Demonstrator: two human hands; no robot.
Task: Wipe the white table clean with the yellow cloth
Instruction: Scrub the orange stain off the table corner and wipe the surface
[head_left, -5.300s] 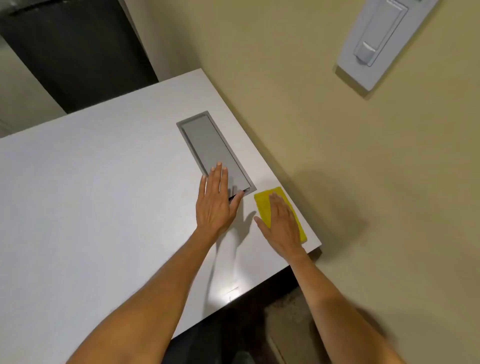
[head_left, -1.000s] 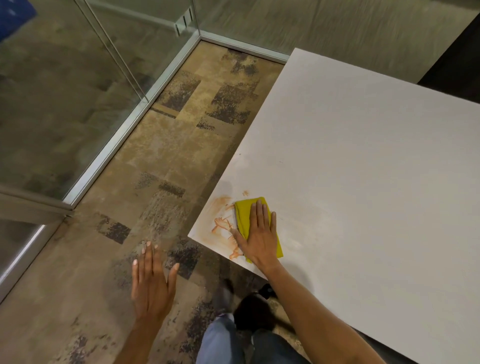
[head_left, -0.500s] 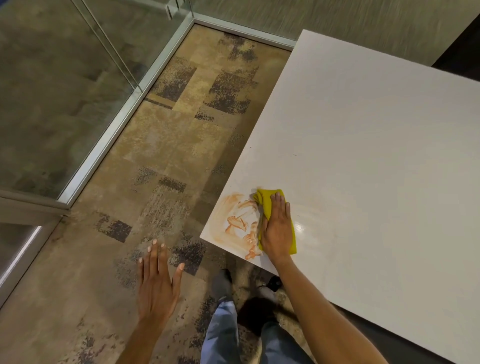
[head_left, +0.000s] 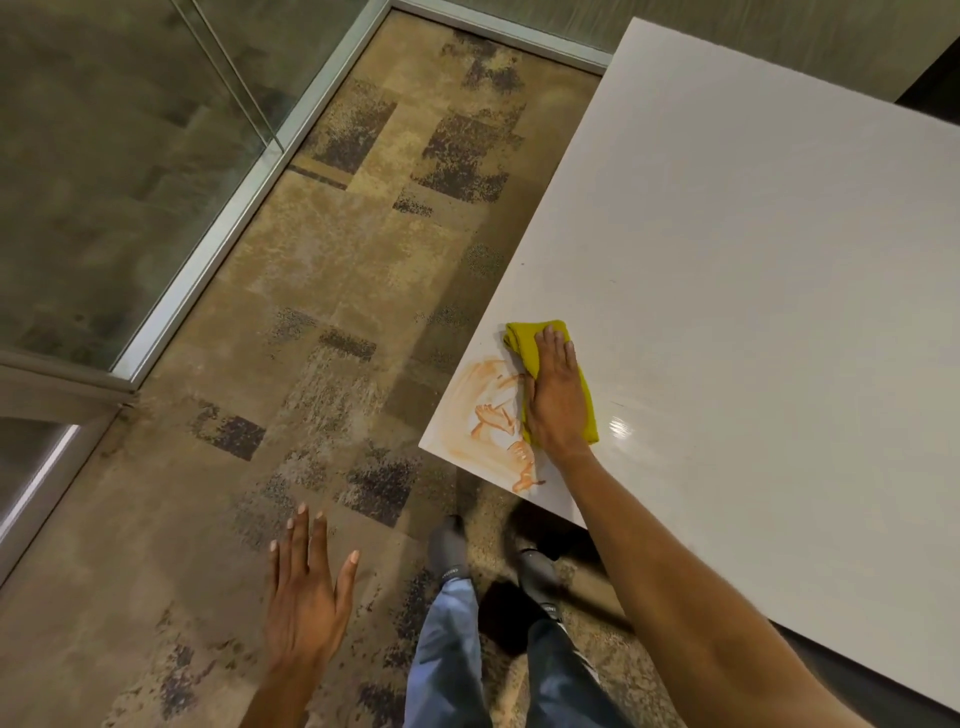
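Head view, and the only one I have: I am in the middle of wiping, working on a smeared orange stain at the near left corner of the flat white bench. My right hand lies palm down on the folded yellow cloth, fingers stretched nearly straight and close together, pressing the cloth flat against the bench rather than gripping it. The cloth sits just beside the stain, touching its right edge, so most of the orange is uncovered. I judge the next move to be a firm pass leftward over the smear, stopping short of the corner so nothing is pushed onto the patterned brown carpet. My left hand hangs off the bench above the carpet, fingers spread and holding nothing.
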